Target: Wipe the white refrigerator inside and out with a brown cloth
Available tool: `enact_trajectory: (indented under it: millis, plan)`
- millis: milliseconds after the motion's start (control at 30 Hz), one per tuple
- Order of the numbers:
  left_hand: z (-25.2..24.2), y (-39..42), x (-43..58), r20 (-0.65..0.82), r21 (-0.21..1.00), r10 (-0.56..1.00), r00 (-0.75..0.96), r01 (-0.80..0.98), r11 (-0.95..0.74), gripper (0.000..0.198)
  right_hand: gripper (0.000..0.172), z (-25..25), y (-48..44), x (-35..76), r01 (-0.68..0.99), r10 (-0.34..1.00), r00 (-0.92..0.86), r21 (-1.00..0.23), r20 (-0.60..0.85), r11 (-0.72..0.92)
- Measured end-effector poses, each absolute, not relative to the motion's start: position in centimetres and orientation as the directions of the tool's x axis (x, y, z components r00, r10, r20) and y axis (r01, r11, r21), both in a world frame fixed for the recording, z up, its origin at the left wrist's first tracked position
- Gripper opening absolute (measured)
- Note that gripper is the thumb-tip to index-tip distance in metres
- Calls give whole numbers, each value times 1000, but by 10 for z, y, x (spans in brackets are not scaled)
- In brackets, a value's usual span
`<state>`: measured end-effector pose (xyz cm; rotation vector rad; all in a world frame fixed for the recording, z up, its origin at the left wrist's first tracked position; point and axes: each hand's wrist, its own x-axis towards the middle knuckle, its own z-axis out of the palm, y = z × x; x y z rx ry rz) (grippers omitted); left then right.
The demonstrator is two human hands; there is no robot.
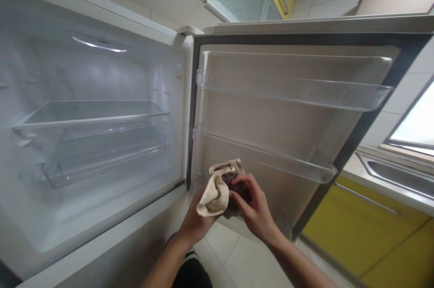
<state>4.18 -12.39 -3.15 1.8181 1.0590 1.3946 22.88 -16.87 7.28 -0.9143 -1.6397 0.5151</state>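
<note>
A folded beige cloth point(214, 196) with a dark brown part point(233, 184) is held up between both hands, in front of the lower half of the open fridge door. From below and the left, my left hand point(196, 220) grips the beige cloth, its fingers mostly hidden behind the folds. The thumb and fingers of my right hand point(254, 206) close on the brown part at the right side. I cannot tell whether the brown part is a separate cloth. To the left stands the lit fridge compartment point(101, 215).
Inside the fridge are a glass shelf point(98, 110) and a clear drawer point(108, 161). The swung-open door point(281, 129) carries clear racks point(291, 91). Beyond it lie yellow cabinets point(359, 224) and a steel sink point(400, 175). Floor tiles point(220, 247) show below.
</note>
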Motion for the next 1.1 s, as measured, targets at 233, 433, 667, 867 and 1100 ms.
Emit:
enact_trajectory:
  millis: [233,433,667,867,1100]
  plan:
    - [36,-170,10,327,932,917,-227,-87,-353,56,89,129,-181,180,7,815,19,-815,579,579]
    - [42,-196,-35,44,940,956,-291,-313,-138,69,91,106,-157,154,-253,947,-302,-967,109,31]
    - [37,-210,-84,-21,932,957,-290,-352,-86,71,59,48,-136,147,5,934,-314,-983,172,182]
    - [70,-206,-117,-36,857,901,-432,-477,-194,81,43,36,-119,160,4,881,-437,-979,181,203]
    - [81,-208,-160,-30,922,808,-588,-328,-204,68,49,18,-110,167,-62,919,-356,-985,172,161]
